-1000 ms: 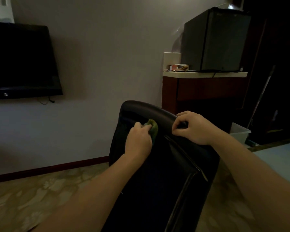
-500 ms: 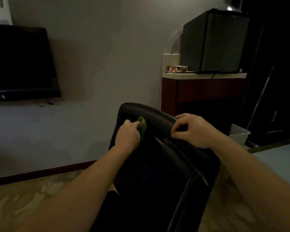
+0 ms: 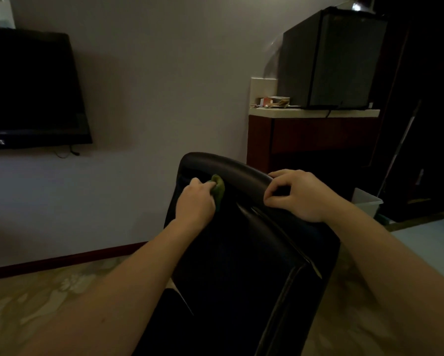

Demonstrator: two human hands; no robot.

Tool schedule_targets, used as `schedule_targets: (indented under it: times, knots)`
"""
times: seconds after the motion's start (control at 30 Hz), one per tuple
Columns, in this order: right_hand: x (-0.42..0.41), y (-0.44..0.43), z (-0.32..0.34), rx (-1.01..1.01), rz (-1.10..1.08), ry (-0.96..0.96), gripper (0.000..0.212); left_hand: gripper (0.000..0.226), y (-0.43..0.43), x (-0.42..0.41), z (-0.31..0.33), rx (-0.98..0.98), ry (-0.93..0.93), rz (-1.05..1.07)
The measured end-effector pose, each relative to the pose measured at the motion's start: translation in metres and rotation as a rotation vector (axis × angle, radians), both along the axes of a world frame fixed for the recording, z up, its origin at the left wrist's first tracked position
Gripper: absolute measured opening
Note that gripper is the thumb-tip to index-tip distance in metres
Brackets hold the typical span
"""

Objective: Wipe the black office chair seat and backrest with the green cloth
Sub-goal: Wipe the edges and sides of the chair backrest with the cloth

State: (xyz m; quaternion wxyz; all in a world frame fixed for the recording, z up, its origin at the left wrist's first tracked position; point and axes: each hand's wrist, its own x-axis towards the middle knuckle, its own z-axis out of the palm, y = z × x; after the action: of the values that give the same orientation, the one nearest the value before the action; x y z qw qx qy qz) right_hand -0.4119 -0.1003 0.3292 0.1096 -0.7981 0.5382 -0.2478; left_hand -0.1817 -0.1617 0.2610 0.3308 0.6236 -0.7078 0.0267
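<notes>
Green bunched cloth is gripped by the left hand, fingers curled round it, and pressed high on the black padded leather chair backrest. Right of that grip, the top edge is clasped by the right hand. Firm, overlapping strokes are advised while the chair is braced.

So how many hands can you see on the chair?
2. The left hand holds the green cloth against the backrest near its top left. The right hand grips the backrest's top edge, further right. None seem hidden.
</notes>
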Motion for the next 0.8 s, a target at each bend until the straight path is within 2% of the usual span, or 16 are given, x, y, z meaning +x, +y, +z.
schedule_targets:
  times: [0.3, 0.43, 0.6, 0.8]
  knots:
    - [0.0, 0.001, 0.004, -0.016, -0.018, 0.008, 0.004, 0.037, 0.051, -0.03, -0.019, -0.154, -0.014, -0.213]
    - [0.001, 0.0, 0.001, -0.012, -0.026, 0.005, 0.003, 0.038, 0.048, -0.025, -0.02, -0.175, -0.043, -0.212]
    - [0.0, 0.0, 0.0, -0.015, -0.03, 0.001, 0.003, 0.031, 0.044, -0.033, -0.008, -0.167, -0.012, -0.113]
    - [0.003, 0.002, 0.002, -0.019, -0.052, 0.018, 0.004, 0.025, 0.078, -0.052, -0.02, -0.225, -0.077, -0.218]
